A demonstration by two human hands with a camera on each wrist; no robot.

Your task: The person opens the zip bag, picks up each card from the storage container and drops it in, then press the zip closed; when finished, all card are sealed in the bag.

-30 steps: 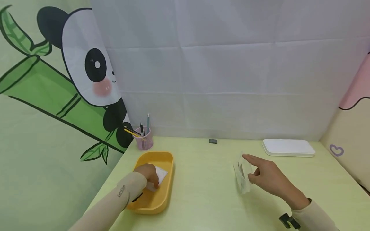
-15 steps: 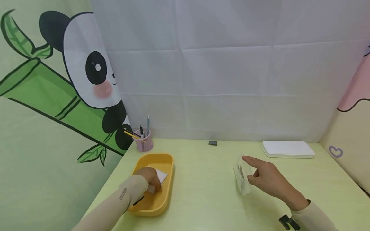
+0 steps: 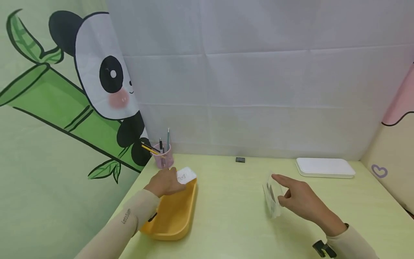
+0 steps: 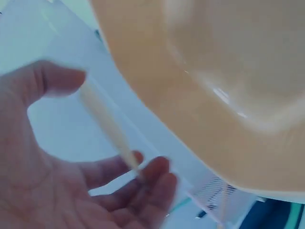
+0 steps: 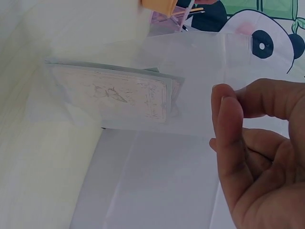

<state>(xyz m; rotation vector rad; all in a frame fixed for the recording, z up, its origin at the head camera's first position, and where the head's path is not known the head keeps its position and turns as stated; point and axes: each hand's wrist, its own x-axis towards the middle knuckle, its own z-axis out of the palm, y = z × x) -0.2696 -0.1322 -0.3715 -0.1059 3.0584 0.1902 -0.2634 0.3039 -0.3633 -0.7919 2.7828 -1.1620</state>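
Pale green and lit evenly, the bench (image 3: 226, 216) runs back to a white sheet and a panda hanging, with a pink pen cup (image 3: 163, 158) and a white lidded box (image 3: 325, 167) at its far edge. At the left, the left hand (image 3: 165, 182) pinches a small white card (image 3: 186, 175), lifted over the far rim of the yellow tray (image 3: 174, 216), which looks bare inside, so the picking-up seems done. Well apart to the right, the right hand (image 3: 299, 199) holds a clear sleeve (image 3: 271, 196) upright on the bench, forefinger straight along its top and thumb against its side; the card is not yet in it.
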